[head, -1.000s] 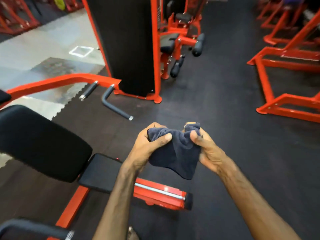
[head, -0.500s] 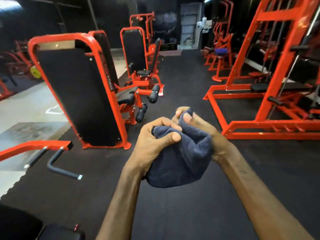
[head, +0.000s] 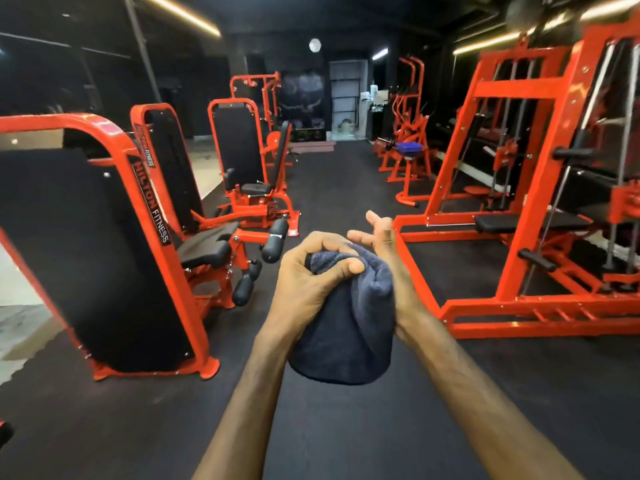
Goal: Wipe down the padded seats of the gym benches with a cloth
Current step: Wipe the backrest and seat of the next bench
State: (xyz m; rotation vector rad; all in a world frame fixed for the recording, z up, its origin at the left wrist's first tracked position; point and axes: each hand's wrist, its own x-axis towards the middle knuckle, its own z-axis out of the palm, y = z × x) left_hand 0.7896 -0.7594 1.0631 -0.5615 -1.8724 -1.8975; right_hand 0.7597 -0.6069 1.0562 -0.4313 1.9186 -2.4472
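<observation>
Two hands meet: left hand (head: 313, 271) grips cloth (head: 346, 327), right hand (head: 388, 258) splayed.

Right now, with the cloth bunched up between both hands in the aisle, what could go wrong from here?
1. Only the left hand grips the cloth; the right hand has its fingers spread, so the hanging bulk could slip out.
2. The cloth stays wadded, so it may wipe a seat pad poorly.
3. The red frame base sits close on the right, a possible trip point.
</observation>
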